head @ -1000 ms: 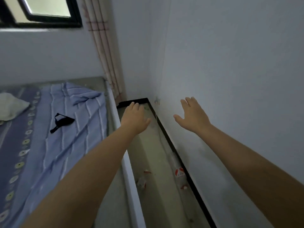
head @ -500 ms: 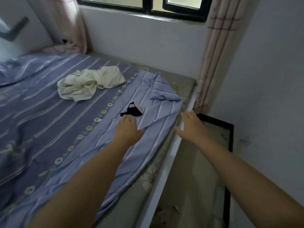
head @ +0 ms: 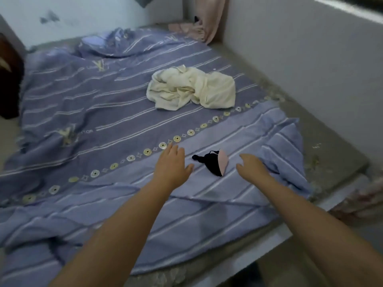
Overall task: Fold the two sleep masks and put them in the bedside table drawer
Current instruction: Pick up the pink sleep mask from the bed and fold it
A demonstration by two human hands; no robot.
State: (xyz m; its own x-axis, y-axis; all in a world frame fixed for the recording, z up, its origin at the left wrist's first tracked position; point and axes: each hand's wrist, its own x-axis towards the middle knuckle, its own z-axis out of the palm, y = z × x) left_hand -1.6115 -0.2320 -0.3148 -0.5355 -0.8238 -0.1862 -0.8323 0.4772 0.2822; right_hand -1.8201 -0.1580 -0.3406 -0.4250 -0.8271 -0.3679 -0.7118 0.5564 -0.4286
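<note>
A small bundle of sleep masks [head: 214, 163], black with a pale pink side, lies on the blue striped bedsheet [head: 103, 112]. I cannot tell the two masks apart in the bundle. My left hand [head: 172, 165] hovers just left of it, fingers spread, holding nothing. My right hand [head: 251, 167] is just right of it, fingers apart and curved down, also holding nothing. Neither hand touches the bundle. No bedside table drawer is in view.
A crumpled cream cloth [head: 191, 88] lies farther up the bed. A grey wall [head: 300, 69] runs along the bed's right side. Pink curtain fabric [head: 204, 19] hangs at the far corner. A dark piece of furniture [head: 8, 79] stands at the left edge.
My view has swung left from the floor gap by the wall onto the bed. Both hands have come over the sheet and now flank the masks.
</note>
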